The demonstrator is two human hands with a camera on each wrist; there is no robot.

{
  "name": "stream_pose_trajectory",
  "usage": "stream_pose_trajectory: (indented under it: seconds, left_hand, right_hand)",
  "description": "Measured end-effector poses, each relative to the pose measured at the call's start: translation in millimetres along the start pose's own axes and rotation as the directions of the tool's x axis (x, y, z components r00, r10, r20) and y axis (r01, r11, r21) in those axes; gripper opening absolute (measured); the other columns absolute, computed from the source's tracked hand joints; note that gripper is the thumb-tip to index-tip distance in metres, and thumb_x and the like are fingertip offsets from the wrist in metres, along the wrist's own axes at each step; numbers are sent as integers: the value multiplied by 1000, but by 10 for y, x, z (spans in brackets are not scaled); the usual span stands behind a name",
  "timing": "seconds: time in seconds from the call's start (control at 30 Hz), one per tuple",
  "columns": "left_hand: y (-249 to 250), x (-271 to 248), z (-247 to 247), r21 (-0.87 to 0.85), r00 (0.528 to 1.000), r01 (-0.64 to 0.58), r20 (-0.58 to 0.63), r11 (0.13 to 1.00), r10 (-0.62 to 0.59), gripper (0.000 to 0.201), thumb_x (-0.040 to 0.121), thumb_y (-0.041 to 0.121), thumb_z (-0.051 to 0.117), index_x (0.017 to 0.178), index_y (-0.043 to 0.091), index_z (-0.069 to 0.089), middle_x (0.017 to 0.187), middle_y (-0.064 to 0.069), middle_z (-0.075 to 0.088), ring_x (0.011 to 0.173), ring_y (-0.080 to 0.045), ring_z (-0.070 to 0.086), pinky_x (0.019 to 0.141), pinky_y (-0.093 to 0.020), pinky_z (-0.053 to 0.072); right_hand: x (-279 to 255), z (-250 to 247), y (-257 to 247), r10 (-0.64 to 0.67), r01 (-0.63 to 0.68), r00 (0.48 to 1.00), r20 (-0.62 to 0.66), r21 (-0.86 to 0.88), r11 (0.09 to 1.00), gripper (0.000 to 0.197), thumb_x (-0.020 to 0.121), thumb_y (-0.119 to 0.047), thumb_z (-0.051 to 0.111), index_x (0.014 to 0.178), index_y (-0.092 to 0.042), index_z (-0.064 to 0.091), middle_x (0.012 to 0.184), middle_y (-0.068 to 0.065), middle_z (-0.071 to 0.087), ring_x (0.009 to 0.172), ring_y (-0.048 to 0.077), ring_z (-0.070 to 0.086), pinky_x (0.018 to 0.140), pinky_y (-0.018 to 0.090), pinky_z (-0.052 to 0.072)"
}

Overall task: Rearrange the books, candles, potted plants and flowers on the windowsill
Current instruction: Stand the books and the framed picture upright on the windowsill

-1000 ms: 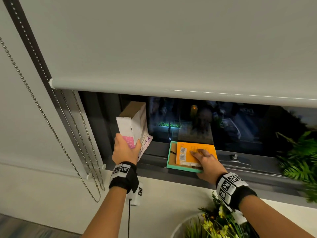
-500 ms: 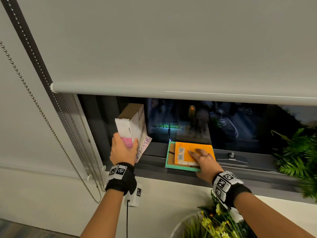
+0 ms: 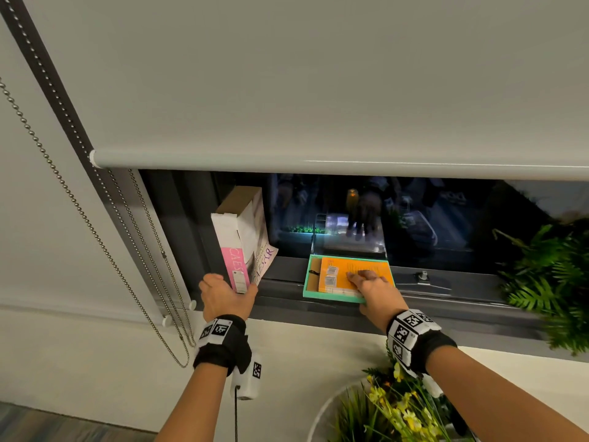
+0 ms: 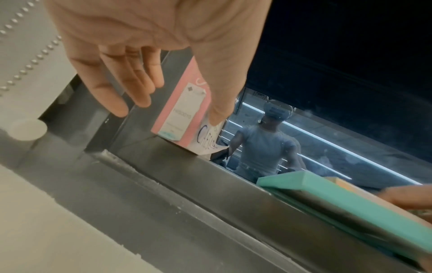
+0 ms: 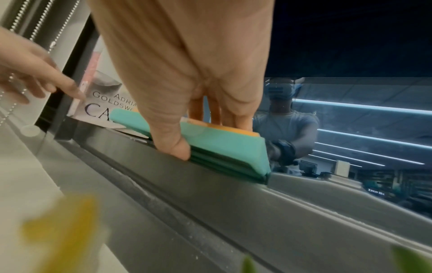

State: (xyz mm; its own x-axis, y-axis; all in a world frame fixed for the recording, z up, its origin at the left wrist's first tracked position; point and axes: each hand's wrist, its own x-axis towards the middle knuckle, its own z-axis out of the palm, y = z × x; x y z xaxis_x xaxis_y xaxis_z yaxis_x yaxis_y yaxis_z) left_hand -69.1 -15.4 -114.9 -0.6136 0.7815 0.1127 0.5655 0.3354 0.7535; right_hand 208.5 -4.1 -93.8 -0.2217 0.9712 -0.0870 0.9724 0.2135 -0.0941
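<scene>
The person is wearing a black band on each wrist, each one carrying white blocks printed with black square code markers. On the left wrist band (image 3: 222, 341), lower left of centre in the head view, a white camera unit (image 3: 247, 378) is hanging beneath with a thin black cable trailing down. The right wrist band (image 3: 414, 338) is showing several markers. Both forearms are bare.

Bright indoor light, reflective dark glass, blurred edges

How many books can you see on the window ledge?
3: a white, pink-spined book standing at the left, an orange book lying on a teal book. Others may be hidden.
</scene>
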Motion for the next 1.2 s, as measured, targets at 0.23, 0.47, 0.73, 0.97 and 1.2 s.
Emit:
stream_pose_trajectory:
  seconds: [0.23,0.47,0.73,0.97,1.2]
  left_hand:
    - [-28,-206,99,108,974,-29,226,994,4,51,78,29,72,114,9,42,116,-13,51,107,-31,56,82,-41,51]
    - [127,-557,438,52,832,-304,500,951,239,47,83,22,66,124,19,43,121,-5,53,104,-18,56,87,-32,50]
    - [395,-781,642,7,732,-374,616,927,291,66,85,21,65,141,22,31,138,-6,40,119,-26,52,99,-44,47]
    - [375,-847,592,71,757,-465,549,882,354,65,82,18,66,139,18,33,136,-9,33,127,-31,40,100,-42,41]
    - [391,-1077,350,72,776,-529,444,846,448,61,81,14,66,135,14,37,136,-12,33,125,-31,40,93,-43,44]
  right_hand:
    - [-54,-161,-50,3,0,996,-90,24,1000,57,91,-14,52,144,-20,32,144,6,40,128,28,43,105,36,37]
    - [-139,76,26,9,-2,997,-82,76,997,60,92,-10,51,146,-23,29,152,3,29,138,26,31,114,38,27]
    - [-174,46,146,8,-6,1000,-14,119,993,68,87,-20,64,145,-23,31,152,4,29,137,28,34,114,40,29]
    - [-609,-63,609,96,-51,985,-145,291,956,63,82,-14,66,138,-20,39,138,9,41,122,30,49,104,44,42]
    - [-1350,111,1326,336,-264,935,-110,415,871,40,80,-13,67,118,-14,54,104,8,65,95,29,62,83,36,51]
